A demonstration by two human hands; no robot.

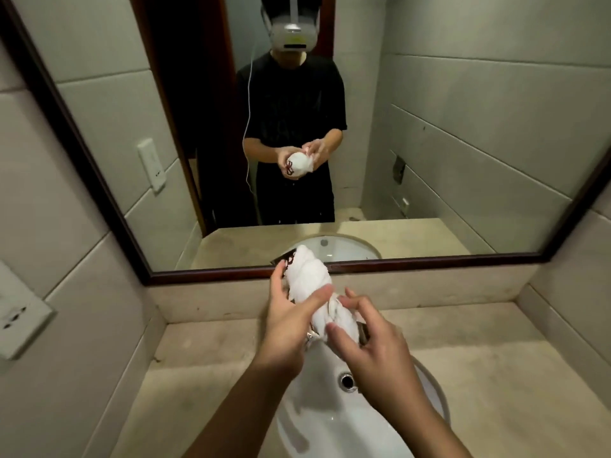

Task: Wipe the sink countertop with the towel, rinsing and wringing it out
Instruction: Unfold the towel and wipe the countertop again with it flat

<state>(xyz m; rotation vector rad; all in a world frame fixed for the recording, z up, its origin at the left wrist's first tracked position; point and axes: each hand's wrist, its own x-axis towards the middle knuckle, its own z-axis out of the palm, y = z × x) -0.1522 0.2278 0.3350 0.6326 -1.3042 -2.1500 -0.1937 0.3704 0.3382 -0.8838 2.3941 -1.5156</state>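
A white towel (310,279) with a dark red pattern at its far end is twisted into a thick roll, held above the white sink basin (317,421). My left hand (287,322) wraps the roll's middle from the left. My right hand (367,345) grips its near end from the right. The beige stone countertop (489,385) surrounds the basin on both sides. The faucet is mostly hidden behind my hands and the towel.
The drain hole (347,381) sits in the basin below my right hand. A dark-framed mirror (396,160) stands behind the counter and reflects a person holding the towel. A wall socket plate (20,315) is at the left. Tiled walls close both sides.
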